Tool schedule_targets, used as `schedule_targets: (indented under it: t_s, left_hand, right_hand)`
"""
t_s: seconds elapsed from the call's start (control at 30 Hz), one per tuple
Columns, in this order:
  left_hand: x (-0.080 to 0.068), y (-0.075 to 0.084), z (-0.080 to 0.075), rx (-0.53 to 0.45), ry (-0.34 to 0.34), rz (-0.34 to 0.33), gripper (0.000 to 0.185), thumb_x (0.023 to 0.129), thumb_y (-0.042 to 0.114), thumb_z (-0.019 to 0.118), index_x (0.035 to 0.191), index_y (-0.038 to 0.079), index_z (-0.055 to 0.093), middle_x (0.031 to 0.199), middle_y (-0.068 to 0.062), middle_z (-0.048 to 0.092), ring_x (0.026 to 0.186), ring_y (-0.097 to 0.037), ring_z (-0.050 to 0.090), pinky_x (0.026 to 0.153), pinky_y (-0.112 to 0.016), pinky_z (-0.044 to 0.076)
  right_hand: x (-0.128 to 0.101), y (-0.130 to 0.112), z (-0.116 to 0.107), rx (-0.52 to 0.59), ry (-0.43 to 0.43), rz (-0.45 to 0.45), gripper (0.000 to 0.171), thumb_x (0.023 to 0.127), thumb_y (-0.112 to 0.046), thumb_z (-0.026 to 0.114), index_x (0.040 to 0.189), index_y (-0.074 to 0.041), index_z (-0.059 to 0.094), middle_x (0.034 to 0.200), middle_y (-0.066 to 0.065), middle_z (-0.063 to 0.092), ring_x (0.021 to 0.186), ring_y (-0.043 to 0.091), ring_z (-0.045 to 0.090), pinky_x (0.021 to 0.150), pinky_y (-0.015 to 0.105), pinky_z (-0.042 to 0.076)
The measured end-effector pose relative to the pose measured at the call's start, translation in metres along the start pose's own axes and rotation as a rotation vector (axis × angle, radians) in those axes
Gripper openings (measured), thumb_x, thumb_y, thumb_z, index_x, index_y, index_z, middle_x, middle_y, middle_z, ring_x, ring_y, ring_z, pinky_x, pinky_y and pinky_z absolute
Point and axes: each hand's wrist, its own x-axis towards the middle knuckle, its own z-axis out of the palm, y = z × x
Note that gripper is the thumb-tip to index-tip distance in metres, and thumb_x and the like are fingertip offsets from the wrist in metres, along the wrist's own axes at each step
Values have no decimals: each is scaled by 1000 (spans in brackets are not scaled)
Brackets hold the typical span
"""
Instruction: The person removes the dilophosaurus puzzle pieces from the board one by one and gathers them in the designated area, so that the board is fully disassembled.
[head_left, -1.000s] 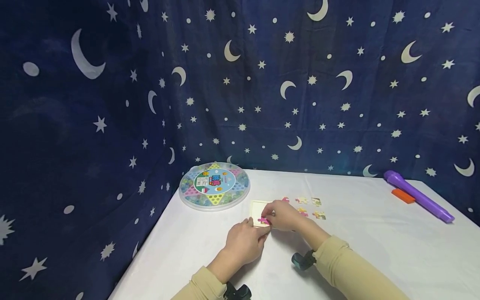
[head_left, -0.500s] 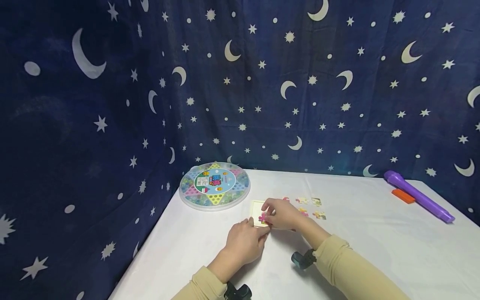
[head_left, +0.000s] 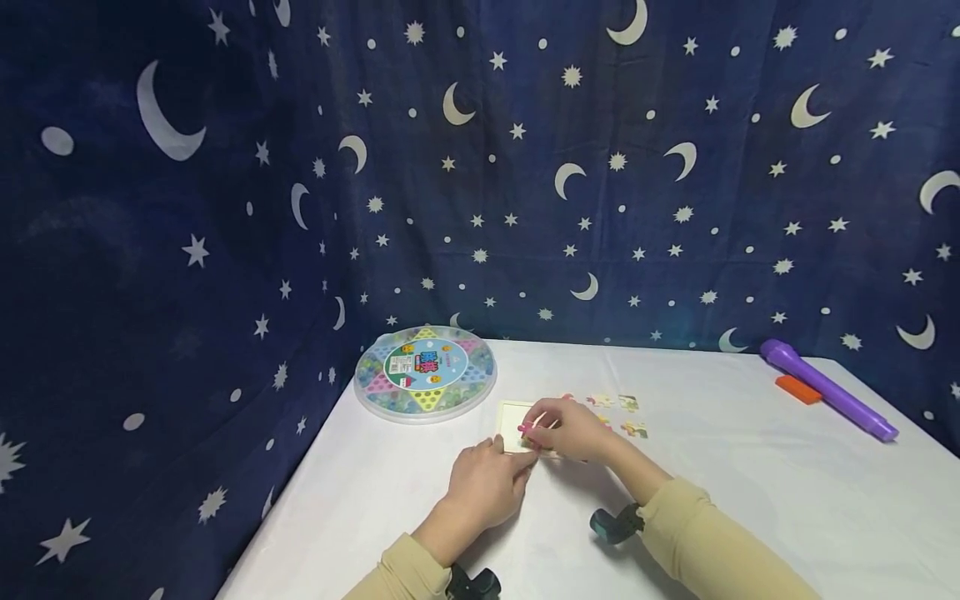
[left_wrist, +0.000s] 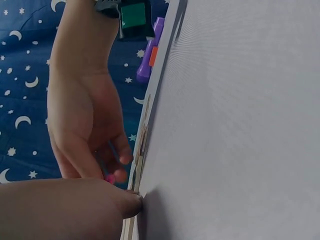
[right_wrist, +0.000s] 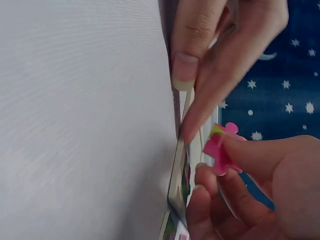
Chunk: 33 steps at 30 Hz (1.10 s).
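Note:
A small cream puzzle frame lies flat on the white table. My left hand holds its near left corner, fingers at the left side and thumb along the near edge. Above the frame, my right hand pinches a pink jigsaw piece with a yellow-green patch between thumb and fingers. In the right wrist view the piece is tilted and lifted off the frame. More jigsaw pieces lie to the right of the frame, some partly hidden behind the right hand.
A round Chinese checkers set with a clear rim lies at the table's back left. A purple toy microphone and an orange block are at the back right. A starry blue curtain hangs behind the table.
The right hand has lifted and tilted the pink piece, which lay flatter over the frame before. The left hand stays at the frame's corner. The head view has shifted slightly.

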Motion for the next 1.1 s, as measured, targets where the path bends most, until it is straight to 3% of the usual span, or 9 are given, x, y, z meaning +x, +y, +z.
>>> schedule_targets:
  t_s: [0.2, 0.4, 0.57, 1.1]
  left_hand:
    - [0, -1, -1, -32, -26, -55, 27, 87, 39, 59, 112, 36, 67, 110, -14, 64, 98, -29, 61, 70, -46, 49]
    - [-1, -2, -1, -47, 21, -91, 26, 85, 38, 61, 108, 33, 69, 109, -14, 65, 98, -29, 62, 71, -45, 49]
    - [-2, -2, 0, -42, 54, -100, 24, 84, 38, 62, 106, 33, 70, 108, -14, 65, 92, -28, 63, 68, -42, 50]
    - [-2, 1, 1, -28, 65, -93, 24, 83, 37, 62, 105, 31, 71, 105, -14, 66, 89, -29, 64, 65, -42, 50]
  right_hand:
    - [-12, 14, -14, 70, 55, 54, 13, 88, -23, 64, 101, -23, 67, 87, -2, 64, 76, 15, 60, 65, 33, 47]
    - [-23, 30, -27, 65, 97, 136, 15, 87, -20, 65, 102, -21, 67, 87, -2, 63, 76, 16, 58, 64, 34, 47]
    - [-32, 41, -39, 80, 94, 189, 13, 86, -19, 67, 98, -15, 67, 77, 6, 62, 64, 23, 58, 53, 36, 47]
    - [-56, 50, -58, 20, 36, 282, 9, 83, -18, 68, 89, -12, 67, 74, 5, 61, 59, 23, 55, 53, 34, 42]
